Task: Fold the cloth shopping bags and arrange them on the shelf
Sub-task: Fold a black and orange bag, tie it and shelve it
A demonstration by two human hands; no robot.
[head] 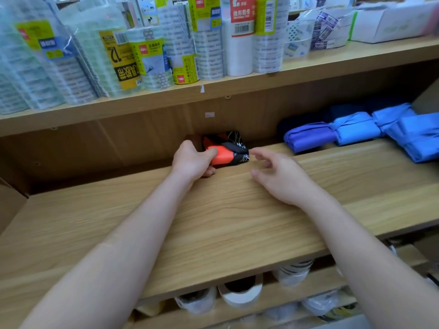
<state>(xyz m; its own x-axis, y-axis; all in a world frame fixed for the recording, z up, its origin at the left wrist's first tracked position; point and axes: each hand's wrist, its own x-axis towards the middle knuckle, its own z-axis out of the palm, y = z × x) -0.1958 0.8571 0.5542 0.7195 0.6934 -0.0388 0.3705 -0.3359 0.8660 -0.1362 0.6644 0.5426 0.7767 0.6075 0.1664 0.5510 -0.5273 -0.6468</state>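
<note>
Head view, one moment.

- Folded orange-and-black bag (pixel 231 148): lies on the wooden shelf (pixel 213 222), at its back, against the rear panel.
- Left hand (pixel 190 162): at the bag's left end. Fingers (pixel 211 151) curled round the orange part, thumb on top; gripping the bag.
- Right hand (pixel 282 179): just right of the bag and nearer the camera, apart from it. Fingers loosely spread, holding nothing.
- Folded blue bags (pixel 351 132): well to the right of the orange-and-black bag, same shelf, in a row side by side; the darkest is the one nearest it.
- Packs of clear tape (pixel 152 51): on the board above the bag, upright, crowded.
- Tape rolls (pixel 240 293): on the level below the bag, partly hidden by the shelf edge.
</note>
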